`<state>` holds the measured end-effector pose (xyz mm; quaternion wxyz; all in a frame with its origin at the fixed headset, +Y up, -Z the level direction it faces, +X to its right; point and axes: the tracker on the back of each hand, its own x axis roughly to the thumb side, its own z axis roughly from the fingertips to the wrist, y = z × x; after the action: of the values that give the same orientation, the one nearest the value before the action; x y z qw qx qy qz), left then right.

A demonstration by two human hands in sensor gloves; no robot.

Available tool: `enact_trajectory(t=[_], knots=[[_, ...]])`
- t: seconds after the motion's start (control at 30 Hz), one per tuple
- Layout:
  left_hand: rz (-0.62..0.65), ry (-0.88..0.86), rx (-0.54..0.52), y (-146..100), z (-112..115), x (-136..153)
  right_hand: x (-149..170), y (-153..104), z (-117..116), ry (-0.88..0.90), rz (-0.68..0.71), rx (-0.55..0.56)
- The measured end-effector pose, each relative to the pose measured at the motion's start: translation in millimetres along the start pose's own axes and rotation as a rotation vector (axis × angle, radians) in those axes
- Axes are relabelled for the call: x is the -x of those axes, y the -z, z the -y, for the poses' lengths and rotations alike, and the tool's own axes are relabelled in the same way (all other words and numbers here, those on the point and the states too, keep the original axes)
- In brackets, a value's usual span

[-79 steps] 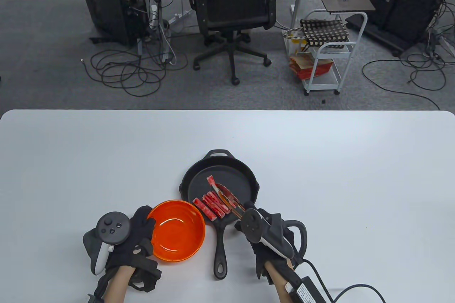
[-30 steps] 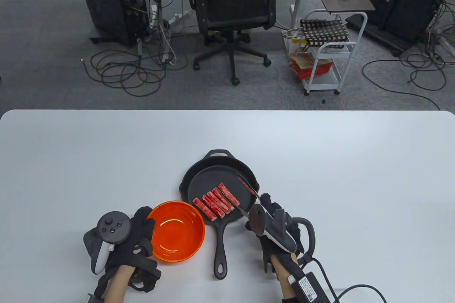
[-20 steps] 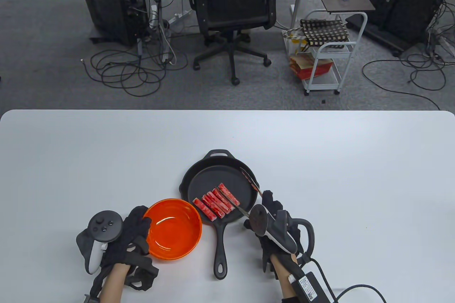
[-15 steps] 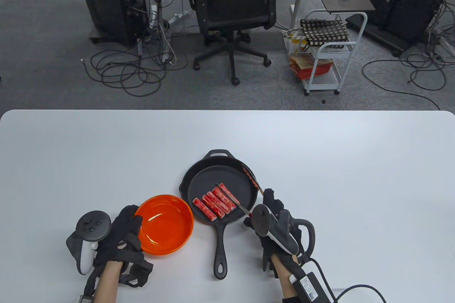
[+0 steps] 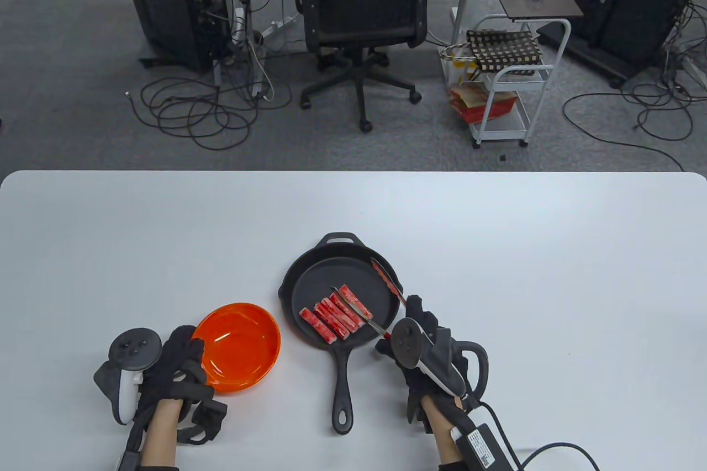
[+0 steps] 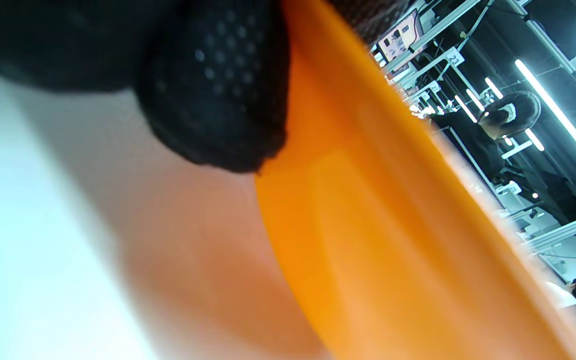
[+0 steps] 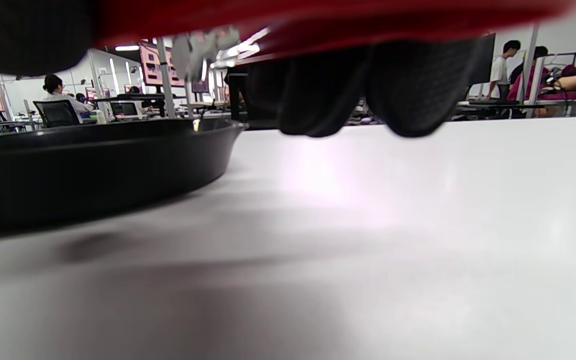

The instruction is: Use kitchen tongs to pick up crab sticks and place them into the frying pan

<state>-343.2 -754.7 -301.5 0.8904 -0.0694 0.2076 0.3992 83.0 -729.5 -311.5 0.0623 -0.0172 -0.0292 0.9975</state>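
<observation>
Several red crab sticks (image 5: pixel 336 312) lie side by side in the near half of the black cast-iron frying pan (image 5: pixel 309 278). My right hand (image 5: pixel 409 322) grips the handle end of the kitchen tongs (image 5: pixel 386 279) at the pan's right rim. The tongs' arms are spread and hold nothing; one reaches over the sticks, the other over the rim. In the right wrist view the pan wall (image 7: pixel 93 165) is at left, with my fingers (image 7: pixel 408 85) under the red tongs handle (image 7: pixel 318 20). My left hand (image 5: pixel 190 349) grips the left rim of the empty orange bowl (image 5: pixel 240 344).
The pan's long handle (image 5: pixel 342 388) points toward me between the hands. The bowl (image 6: pixel 393 225) fills the left wrist view with a gloved fingertip (image 6: pixel 213 85) on its rim. A cable (image 5: pixel 541 449) trails from my right wrist. White table (image 5: pixel 497 250) spreads beyond.
The tongs have let the last crab stick down in the pan and spread apart. My left hand has pulled the orange bowl left, away from the pan.
</observation>
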Motion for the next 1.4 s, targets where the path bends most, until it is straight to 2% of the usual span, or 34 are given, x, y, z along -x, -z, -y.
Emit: enact_trajectory(t=[0.67, 0.87, 1.0, 1.13, 1.27, 1.4], knots=[[0.019, 0.089, -0.018, 0.7, 6.4, -0.8, -0.4, -1.0, -2.3, 0.014, 0.011, -0.017], [0.06, 0.176, -0.09, -4.5, 5.9, -7.0, -0.6, -1.9, -1.9, 0.023, 0.014, -0.012], [0.146, 0.32, -0.208, -12.4, 4.2, -17.4, -0.6, -2.2, -1.9, 0.027, 0.015, -0.01], [0.293, 0.447, -0.31, -27.0, 3.6, -33.5, -1.2, -2.5, -1.8, 0.032, 0.019, -0.006], [0.484, 0.491, -0.304, -42.1, 8.0, -49.9, -2.4, -3.2, -1.9, 0.032, 0.026, -0.004], [0.619, 0.614, -0.232, -54.6, 22.8, -65.7, -4.0, -4.3, -1.7, 0.033, 0.034, -0.001]])
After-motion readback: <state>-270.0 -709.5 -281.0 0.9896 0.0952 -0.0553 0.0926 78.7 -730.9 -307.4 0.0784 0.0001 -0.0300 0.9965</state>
